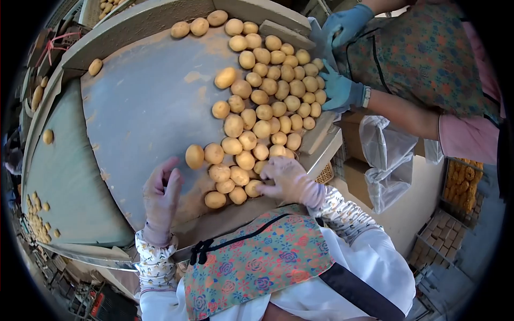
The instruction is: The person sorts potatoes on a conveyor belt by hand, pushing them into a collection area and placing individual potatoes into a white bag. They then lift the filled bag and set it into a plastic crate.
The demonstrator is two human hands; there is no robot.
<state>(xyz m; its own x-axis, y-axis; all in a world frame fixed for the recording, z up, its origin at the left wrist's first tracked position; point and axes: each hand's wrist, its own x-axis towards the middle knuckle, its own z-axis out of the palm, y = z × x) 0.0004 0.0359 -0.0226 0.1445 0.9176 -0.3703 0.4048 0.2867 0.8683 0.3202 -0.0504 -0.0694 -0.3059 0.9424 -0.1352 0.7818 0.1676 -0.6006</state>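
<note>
Many round yellow potatoes [262, 128] lie spread over the right half of a grey sorting table [144, 107]. My left hand [162, 195], in a thin pale glove, is raised near the table's front edge, left of the potatoes, with thumb and fingers apart and nothing between them. The nearest potato [195, 156] is just to its upper right. My right hand [286, 179], gloved too, rests at the lower right edge of the potatoes, its fingers spread and bent over a few of them. Whether its fingertips grip one is hidden.
A co-worker's blue-gloved hands [338, 88] touch the potatoes' right edge and the table's upper right. A green belt [64, 166] with small potatoes runs at the left. Plastic-lined boxes [383, 160] stand right of the table, with crates [439, 235] on the floor beyond.
</note>
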